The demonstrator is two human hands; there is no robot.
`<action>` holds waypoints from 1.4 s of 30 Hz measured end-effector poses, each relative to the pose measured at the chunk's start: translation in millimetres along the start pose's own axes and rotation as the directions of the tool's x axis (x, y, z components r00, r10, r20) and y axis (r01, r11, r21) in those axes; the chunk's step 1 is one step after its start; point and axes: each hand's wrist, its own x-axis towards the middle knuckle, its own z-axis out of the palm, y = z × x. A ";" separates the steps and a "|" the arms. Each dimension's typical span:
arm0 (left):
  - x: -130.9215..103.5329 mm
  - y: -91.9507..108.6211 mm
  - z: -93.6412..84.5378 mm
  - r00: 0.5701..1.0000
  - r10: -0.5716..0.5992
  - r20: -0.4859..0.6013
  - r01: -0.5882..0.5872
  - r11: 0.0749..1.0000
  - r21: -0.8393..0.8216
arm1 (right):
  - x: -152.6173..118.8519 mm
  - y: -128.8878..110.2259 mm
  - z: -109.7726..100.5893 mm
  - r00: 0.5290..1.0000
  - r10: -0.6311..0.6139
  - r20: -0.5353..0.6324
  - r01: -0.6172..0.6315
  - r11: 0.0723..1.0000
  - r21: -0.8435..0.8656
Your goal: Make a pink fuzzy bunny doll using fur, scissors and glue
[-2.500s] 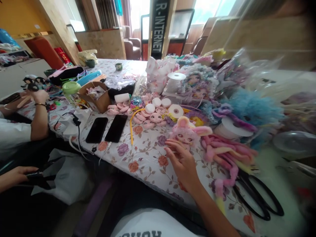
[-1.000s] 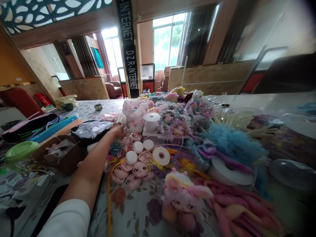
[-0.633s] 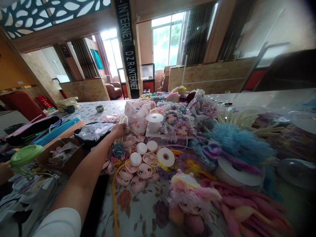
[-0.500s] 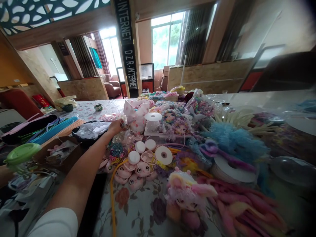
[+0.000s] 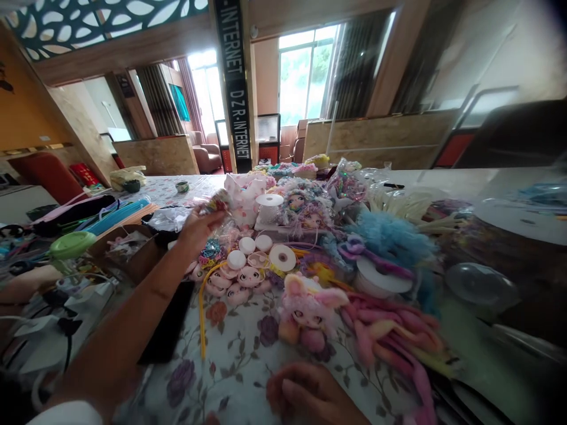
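Note:
My left hand (image 5: 199, 231) reaches over the pile, its fingers closed on a small clear plastic bag (image 5: 217, 203) with coloured contents too blurred to name. Low in the view, my right hand (image 5: 314, 394) is curled closed above the flowered tablecloth (image 5: 239, 366), with nothing visible in it. Between the hands sits a fluffy pink doll (image 5: 308, 313) with animal ears. Several doll faces (image 5: 250, 276) lie behind it, beside round white lids (image 5: 247, 245) and a ribbon spool (image 5: 282, 257). A white patterned bag (image 5: 248, 198) stands just beyond my left hand.
Pink fuzzy strips (image 5: 390, 330), blue fluffy material (image 5: 390, 242) and a large white spool (image 5: 383, 277) lie on the right. At left are a cardboard box (image 5: 108, 254), a green lid (image 5: 72, 244), cables and another person's arm (image 5: 29, 283). A black flat object (image 5: 170, 324) lies beneath my left forearm.
My left hand has drawn back slightly from the pile, lifting the small plastic bag. My right hand has come into view at the bottom. The camera view has shifted.

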 end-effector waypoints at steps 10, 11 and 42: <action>-227.3 -76.3 48.9 0.967 -0.137 0.214 0.182 0.961 -0.208 | -4.7 -10.5 3.6 0.823 -0.335 -0.459 0.355 0.934 -0.044; -236.5 -79.5 50.5 0.967 -0.117 0.226 0.159 0.971 -0.178 | -6.1 -10.7 3.7 0.803 -0.366 -0.471 0.376 0.923 -0.078; -237.8 -91.6 18.6 0.836 0.062 0.544 -0.122 0.990 0.074 | -39.7 13.4 -8.5 0.635 -0.489 -0.599 0.270 0.866 -0.421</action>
